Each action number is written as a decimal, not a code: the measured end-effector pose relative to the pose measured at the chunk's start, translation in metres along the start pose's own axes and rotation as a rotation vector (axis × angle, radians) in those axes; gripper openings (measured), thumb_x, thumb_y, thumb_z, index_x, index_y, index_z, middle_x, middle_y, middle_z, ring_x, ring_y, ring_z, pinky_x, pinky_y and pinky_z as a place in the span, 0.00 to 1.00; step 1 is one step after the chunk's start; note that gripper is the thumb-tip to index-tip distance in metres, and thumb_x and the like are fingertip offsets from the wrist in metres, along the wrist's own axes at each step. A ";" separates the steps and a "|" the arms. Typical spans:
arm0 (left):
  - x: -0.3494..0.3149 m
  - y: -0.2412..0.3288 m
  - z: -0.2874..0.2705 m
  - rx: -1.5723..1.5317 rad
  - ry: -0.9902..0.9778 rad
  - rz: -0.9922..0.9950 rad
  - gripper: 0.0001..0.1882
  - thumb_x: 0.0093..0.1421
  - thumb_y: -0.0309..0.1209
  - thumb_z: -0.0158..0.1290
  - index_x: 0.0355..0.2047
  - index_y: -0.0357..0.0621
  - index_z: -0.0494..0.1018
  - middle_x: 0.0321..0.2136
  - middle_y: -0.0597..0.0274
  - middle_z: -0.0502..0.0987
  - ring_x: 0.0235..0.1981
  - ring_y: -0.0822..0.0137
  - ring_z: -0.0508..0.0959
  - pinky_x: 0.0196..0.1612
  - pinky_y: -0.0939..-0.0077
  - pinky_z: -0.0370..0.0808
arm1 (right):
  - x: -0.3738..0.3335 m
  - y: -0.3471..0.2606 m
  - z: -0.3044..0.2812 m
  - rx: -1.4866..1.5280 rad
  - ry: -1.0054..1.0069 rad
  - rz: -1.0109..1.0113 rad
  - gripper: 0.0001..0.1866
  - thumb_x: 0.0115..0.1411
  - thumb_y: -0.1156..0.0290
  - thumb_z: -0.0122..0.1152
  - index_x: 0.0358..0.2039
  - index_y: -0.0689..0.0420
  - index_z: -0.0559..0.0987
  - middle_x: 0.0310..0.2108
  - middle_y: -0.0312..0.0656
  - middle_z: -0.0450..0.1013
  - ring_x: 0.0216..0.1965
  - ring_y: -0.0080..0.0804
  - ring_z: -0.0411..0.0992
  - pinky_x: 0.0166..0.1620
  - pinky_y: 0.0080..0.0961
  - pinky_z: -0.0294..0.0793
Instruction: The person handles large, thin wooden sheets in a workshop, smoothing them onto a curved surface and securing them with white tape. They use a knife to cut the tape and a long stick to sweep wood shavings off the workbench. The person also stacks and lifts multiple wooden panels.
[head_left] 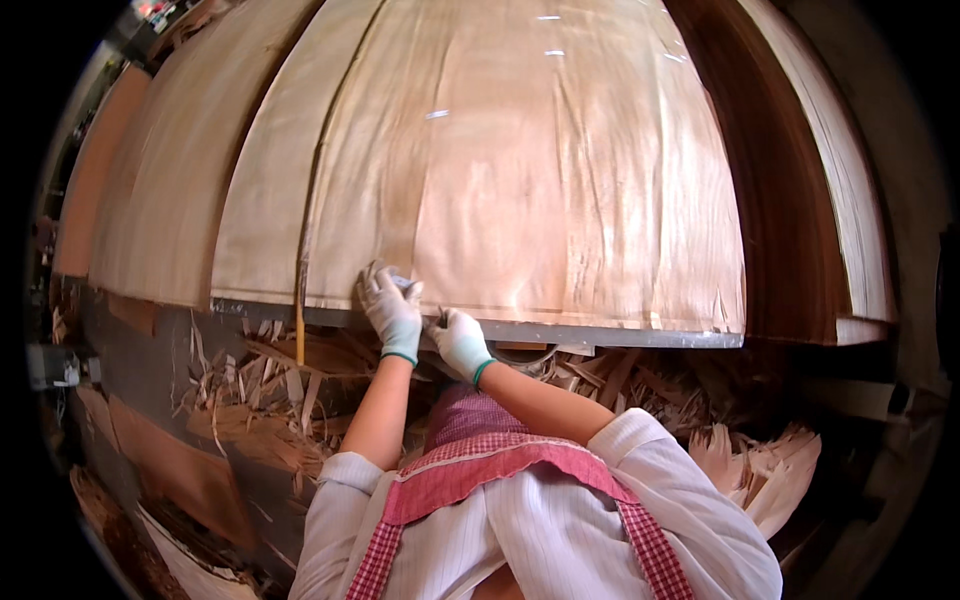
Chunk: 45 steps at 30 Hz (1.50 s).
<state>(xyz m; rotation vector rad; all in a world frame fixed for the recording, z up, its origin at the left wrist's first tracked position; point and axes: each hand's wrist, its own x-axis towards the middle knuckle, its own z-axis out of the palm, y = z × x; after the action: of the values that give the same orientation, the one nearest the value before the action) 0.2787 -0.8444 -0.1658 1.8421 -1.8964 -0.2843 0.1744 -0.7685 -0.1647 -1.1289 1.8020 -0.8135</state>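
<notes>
A broad sheet of pale wood veneer (500, 200) lies on a worktable whose grey metal edge (640, 336) faces me. My left hand (390, 315), in a white glove with a green cuff, rests on the sheet's near edge, fingers stretched and thumb apart. A small greyish patch shows between that thumb and the fingers; its kind is unclear. Just right of it, my right hand (462, 343), gloved alike, is closed at the table edge. A small dark tip shows at its fingers, but what they hold is mostly hidden.
A long thin rod (300, 335) with a yellow end lies along the veneer, jutting past the near edge. More veneer stands left (180, 200), and a dark reddish-brown stack (775, 170) lies right. Veneer scraps (290, 385) litter the floor below, with larger torn pieces (760, 475) at right.
</notes>
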 end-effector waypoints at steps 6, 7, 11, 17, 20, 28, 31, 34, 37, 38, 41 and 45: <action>-0.013 0.062 0.013 -0.143 -0.014 0.083 0.23 0.49 0.31 0.61 0.46 0.46 0.69 0.51 0.56 0.70 0.57 0.55 0.66 0.62 0.56 0.60 | -0.004 0.015 -0.151 0.488 -0.248 0.197 0.07 0.61 0.79 0.52 0.40 0.61 0.75 0.26 0.38 0.74 0.22 0.17 0.66 0.24 0.15 0.68; -0.020 0.094 0.009 -0.210 -0.140 0.174 0.19 0.53 0.31 0.57 0.46 0.46 0.70 0.47 0.55 0.73 0.54 0.56 0.69 0.60 0.58 0.63 | 0.000 0.029 -0.181 0.221 -0.159 0.192 0.07 0.62 0.78 0.53 0.40 0.62 0.75 0.27 0.39 0.74 0.22 0.17 0.66 0.24 0.16 0.69; -0.066 0.138 0.065 -0.053 -0.216 0.637 0.23 0.50 0.37 0.59 0.45 0.39 0.72 0.53 0.54 0.70 0.59 0.55 0.64 0.67 0.58 0.55 | 0.004 0.057 -0.246 0.058 0.017 0.118 0.05 0.59 0.72 0.59 0.32 0.61 0.75 0.22 0.37 0.73 0.23 0.20 0.66 0.27 0.20 0.66; -0.079 0.157 0.063 -0.179 -0.201 0.613 0.29 0.54 0.32 0.55 0.56 0.37 0.64 0.56 0.51 0.66 0.62 0.56 0.62 0.67 0.59 0.54 | 0.041 0.078 -0.232 -0.146 -0.051 0.075 0.12 0.56 0.67 0.62 0.33 0.64 0.77 0.26 0.49 0.77 0.30 0.39 0.77 0.35 0.31 0.74; -0.084 0.147 0.089 -0.068 -0.398 0.657 0.31 0.56 0.27 0.49 0.60 0.35 0.59 0.61 0.50 0.62 0.64 0.55 0.59 0.67 0.61 0.55 | 0.048 0.051 -0.220 -0.548 -0.039 0.121 0.13 0.52 0.62 0.59 0.32 0.56 0.82 0.31 0.53 0.77 0.35 0.52 0.76 0.39 0.40 0.75; -0.095 0.184 0.085 0.378 -0.439 0.736 0.26 0.61 0.30 0.38 0.61 0.46 0.61 0.60 0.58 0.63 0.64 0.56 0.57 0.68 0.57 0.47 | 0.007 0.081 -0.208 -0.366 0.256 0.137 0.14 0.54 0.63 0.59 0.35 0.61 0.77 0.32 0.57 0.75 0.38 0.54 0.74 0.42 0.45 0.72; -0.090 0.186 0.086 0.287 -0.341 0.741 0.22 0.61 0.30 0.40 0.56 0.46 0.68 0.55 0.57 0.68 0.60 0.56 0.63 0.67 0.57 0.52 | -0.022 0.097 -0.207 -0.220 0.225 0.154 0.12 0.52 0.68 0.59 0.32 0.63 0.78 0.28 0.53 0.76 0.32 0.44 0.77 0.37 0.34 0.74; -0.062 0.183 0.076 -0.095 -0.282 0.563 0.16 0.57 0.28 0.46 0.45 0.41 0.75 0.45 0.53 0.75 0.54 0.55 0.69 0.64 0.56 0.57 | 0.019 0.085 -0.240 0.084 0.192 0.146 0.10 0.56 0.68 0.59 0.32 0.62 0.76 0.25 0.47 0.76 0.28 0.35 0.76 0.32 0.28 0.73; -0.013 0.202 0.067 -0.250 -0.207 0.568 0.29 0.56 0.29 0.47 0.61 0.43 0.60 0.57 0.52 0.66 0.61 0.56 0.64 0.66 0.61 0.55 | 0.089 0.053 -0.250 -0.011 0.157 0.026 0.10 0.58 0.67 0.59 0.32 0.62 0.76 0.25 0.46 0.76 0.26 0.36 0.75 0.30 0.29 0.72; -0.002 0.209 0.076 -0.149 -0.230 0.641 0.34 0.56 0.27 0.49 0.63 0.43 0.52 0.60 0.54 0.63 0.62 0.56 0.62 0.66 0.61 0.55 | 0.114 0.051 -0.248 -0.057 0.134 -0.033 0.09 0.58 0.67 0.58 0.31 0.62 0.76 0.25 0.47 0.76 0.26 0.39 0.74 0.32 0.32 0.72; 0.020 0.205 0.135 0.224 -0.199 0.748 0.33 0.60 0.30 0.42 0.65 0.39 0.47 0.61 0.52 0.62 0.63 0.61 0.62 0.65 0.68 0.56 | 0.175 0.043 -0.244 -0.505 0.030 0.257 0.17 0.57 0.60 0.58 0.38 0.61 0.79 0.37 0.54 0.77 0.41 0.48 0.76 0.44 0.37 0.75; 0.058 0.203 0.122 -0.013 -0.455 0.491 0.16 0.61 0.29 0.42 0.49 0.42 0.67 0.35 0.61 0.78 0.36 0.66 0.77 0.45 0.70 0.72 | 0.147 0.025 -0.264 -0.679 0.028 0.351 0.29 0.53 0.44 0.59 0.33 0.63 0.81 0.35 0.55 0.78 0.39 0.48 0.77 0.43 0.36 0.76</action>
<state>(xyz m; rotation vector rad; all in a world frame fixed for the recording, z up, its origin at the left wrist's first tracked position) 0.0431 -0.9086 -0.1660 1.3113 -2.5685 -0.5761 -0.1066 -0.8703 -0.1154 -1.1477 2.2917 0.0070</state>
